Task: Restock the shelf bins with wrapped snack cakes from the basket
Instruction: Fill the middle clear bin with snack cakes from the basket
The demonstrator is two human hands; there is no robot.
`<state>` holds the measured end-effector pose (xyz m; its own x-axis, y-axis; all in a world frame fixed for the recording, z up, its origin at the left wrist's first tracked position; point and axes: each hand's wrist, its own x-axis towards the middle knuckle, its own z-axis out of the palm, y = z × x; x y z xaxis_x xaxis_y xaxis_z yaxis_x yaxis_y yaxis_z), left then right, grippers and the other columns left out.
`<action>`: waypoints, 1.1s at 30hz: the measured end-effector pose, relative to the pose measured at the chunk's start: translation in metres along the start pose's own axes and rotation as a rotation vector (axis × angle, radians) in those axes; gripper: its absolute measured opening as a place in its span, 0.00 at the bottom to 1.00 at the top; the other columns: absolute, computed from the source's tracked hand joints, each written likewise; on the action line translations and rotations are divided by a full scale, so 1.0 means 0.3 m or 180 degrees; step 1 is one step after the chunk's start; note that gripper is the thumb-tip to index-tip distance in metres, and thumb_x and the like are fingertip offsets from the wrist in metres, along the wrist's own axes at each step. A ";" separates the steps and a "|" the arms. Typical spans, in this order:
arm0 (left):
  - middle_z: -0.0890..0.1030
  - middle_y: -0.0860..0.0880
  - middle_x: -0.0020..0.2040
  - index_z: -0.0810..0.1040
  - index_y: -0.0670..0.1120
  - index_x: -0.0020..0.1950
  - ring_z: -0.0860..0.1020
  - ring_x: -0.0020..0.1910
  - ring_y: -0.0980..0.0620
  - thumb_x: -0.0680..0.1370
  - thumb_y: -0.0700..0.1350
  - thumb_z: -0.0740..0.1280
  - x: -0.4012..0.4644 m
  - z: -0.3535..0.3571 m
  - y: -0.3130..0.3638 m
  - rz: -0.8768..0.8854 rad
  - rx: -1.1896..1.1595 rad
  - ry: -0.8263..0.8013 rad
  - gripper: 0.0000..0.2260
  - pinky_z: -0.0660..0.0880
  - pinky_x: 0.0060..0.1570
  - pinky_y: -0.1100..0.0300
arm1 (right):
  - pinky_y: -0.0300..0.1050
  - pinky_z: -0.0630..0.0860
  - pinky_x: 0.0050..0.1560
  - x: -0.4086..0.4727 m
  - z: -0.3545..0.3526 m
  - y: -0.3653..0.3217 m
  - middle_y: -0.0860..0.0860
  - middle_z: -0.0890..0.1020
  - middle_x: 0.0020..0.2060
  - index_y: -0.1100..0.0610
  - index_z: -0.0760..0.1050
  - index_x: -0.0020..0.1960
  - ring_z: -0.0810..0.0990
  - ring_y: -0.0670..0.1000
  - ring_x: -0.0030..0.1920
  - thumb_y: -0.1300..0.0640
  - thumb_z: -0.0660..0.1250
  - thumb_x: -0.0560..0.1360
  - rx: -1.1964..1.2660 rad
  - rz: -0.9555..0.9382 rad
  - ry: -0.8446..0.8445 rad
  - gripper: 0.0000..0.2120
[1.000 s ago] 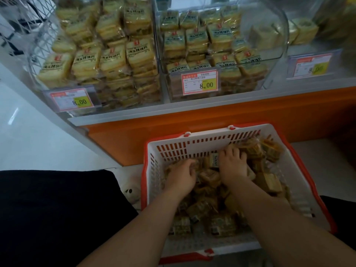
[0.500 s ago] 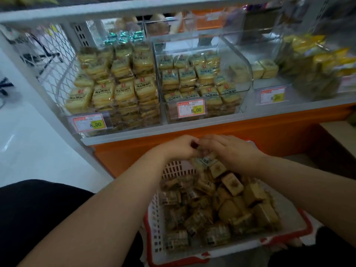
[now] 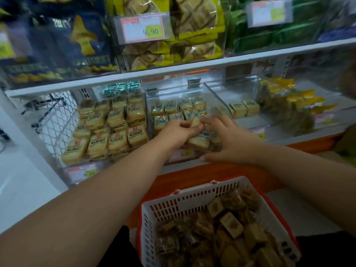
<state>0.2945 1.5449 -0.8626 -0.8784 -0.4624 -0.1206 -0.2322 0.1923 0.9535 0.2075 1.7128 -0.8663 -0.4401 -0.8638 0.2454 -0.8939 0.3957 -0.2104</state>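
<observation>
Head view: both hands raised in front of the middle clear bin on the lower shelf. Left hand has its fingers curled, pinching a small wrapped cake at the top; a larger wrapped one sits just under the palm, though whether it is held or lying in the bin is unclear. Right hand is spread, fingers reaching in toward the same cake, thumb low along the bin's front edge, likely steadying the load as it goes over the lip. Slight motion blur on the fingertips. Basket sits below the shelf, well apart from the hands and holding many loose cakes, so restocking looks far from finished. Bin to the right holds only two cakes.
</observation>
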 end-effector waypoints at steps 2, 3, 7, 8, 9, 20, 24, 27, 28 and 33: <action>0.85 0.48 0.47 0.80 0.45 0.57 0.84 0.46 0.47 0.74 0.52 0.75 0.041 0.009 0.029 -0.0027 -0.0205 -0.0045 0.16 0.82 0.46 0.53 | 0.46 0.70 0.57 0.042 -0.001 0.030 0.48 0.63 0.69 0.45 0.55 0.74 0.70 0.52 0.66 0.33 0.70 0.67 0.0236 0.0033 0.0299 0.43; 0.85 0.46 0.52 0.79 0.44 0.61 0.83 0.50 0.45 0.74 0.52 0.74 0.061 0.012 0.046 0.0029 -0.0115 -0.0062 0.19 0.81 0.52 0.50 | 0.45 0.70 0.56 0.064 -0.004 0.047 0.48 0.65 0.68 0.47 0.57 0.74 0.71 0.52 0.65 0.38 0.72 0.68 0.0360 0.0051 0.0396 0.41; 0.55 0.48 0.79 0.50 0.50 0.81 0.60 0.76 0.44 0.64 0.63 0.77 0.149 -0.025 0.122 0.0783 0.1973 -0.0081 0.55 0.61 0.74 0.46 | 0.45 0.72 0.57 0.129 -0.030 0.125 0.51 0.71 0.64 0.53 0.63 0.70 0.73 0.51 0.62 0.45 0.74 0.69 0.0606 0.0142 0.0476 0.35; 0.50 0.51 0.80 0.46 0.52 0.81 0.54 0.78 0.45 0.63 0.64 0.77 0.163 -0.031 0.135 0.1047 0.2632 -0.0228 0.57 0.56 0.75 0.48 | 0.46 0.72 0.57 0.139 -0.032 0.141 0.51 0.72 0.63 0.53 0.63 0.69 0.74 0.52 0.61 0.43 0.74 0.68 0.0608 0.0166 0.0480 0.35; 0.49 0.53 0.80 0.45 0.54 0.81 0.51 0.78 0.46 0.63 0.64 0.78 0.179 -0.032 0.142 0.1229 0.3136 -0.0383 0.58 0.53 0.75 0.47 | 0.47 0.72 0.58 0.149 -0.029 0.152 0.51 0.73 0.63 0.53 0.64 0.68 0.74 0.52 0.61 0.42 0.74 0.68 0.0537 0.0161 0.0473 0.36; 0.68 0.46 0.68 0.64 0.50 0.74 0.68 0.66 0.45 0.67 0.56 0.78 0.398 -0.006 0.154 0.1281 0.3038 -0.0079 0.40 0.68 0.63 0.54 | 0.52 0.69 0.62 0.220 -0.002 0.306 0.51 0.72 0.69 0.52 0.63 0.72 0.70 0.53 0.68 0.34 0.65 0.73 0.0639 0.0667 0.0981 0.35; 0.68 0.46 0.69 0.63 0.50 0.75 0.71 0.66 0.48 0.70 0.50 0.78 0.460 0.027 0.100 0.0890 0.1768 -0.0058 0.38 0.70 0.60 0.59 | 0.53 0.72 0.62 0.188 0.048 0.348 0.52 0.73 0.67 0.54 0.64 0.71 0.73 0.54 0.65 0.39 0.60 0.78 0.1137 0.1016 0.0723 0.28; 0.70 0.47 0.71 0.60 0.51 0.77 0.70 0.68 0.47 0.72 0.49 0.77 0.488 0.068 0.049 0.0841 0.1438 -0.0018 0.38 0.68 0.58 0.60 | 0.56 0.72 0.63 0.171 0.071 0.350 0.54 0.73 0.67 0.55 0.64 0.71 0.73 0.55 0.66 0.39 0.59 0.79 0.1192 0.1041 0.0566 0.28; 0.69 0.47 0.72 0.58 0.52 0.77 0.70 0.69 0.47 0.71 0.48 0.77 0.492 0.080 0.034 0.0783 0.1457 -0.0041 0.40 0.67 0.59 0.59 | 0.56 0.72 0.63 0.168 0.073 0.349 0.53 0.73 0.67 0.55 0.64 0.70 0.73 0.55 0.65 0.39 0.58 0.79 0.1167 0.1033 0.0569 0.27; 0.72 0.47 0.69 0.61 0.51 0.75 0.73 0.65 0.47 0.69 0.51 0.78 0.497 0.114 -0.013 0.0833 0.2159 -0.0250 0.39 0.71 0.62 0.53 | 0.50 0.71 0.57 0.162 0.083 0.341 0.53 0.75 0.65 0.56 0.65 0.69 0.74 0.54 0.64 0.41 0.58 0.80 0.0941 0.0868 0.0512 0.25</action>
<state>0.1501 1.5049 -0.8937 -0.9621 -0.2693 0.0440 -0.1958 0.7937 0.5759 0.0969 1.7037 -0.8995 -0.6854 -0.6711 0.2826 -0.6907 0.4762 -0.5442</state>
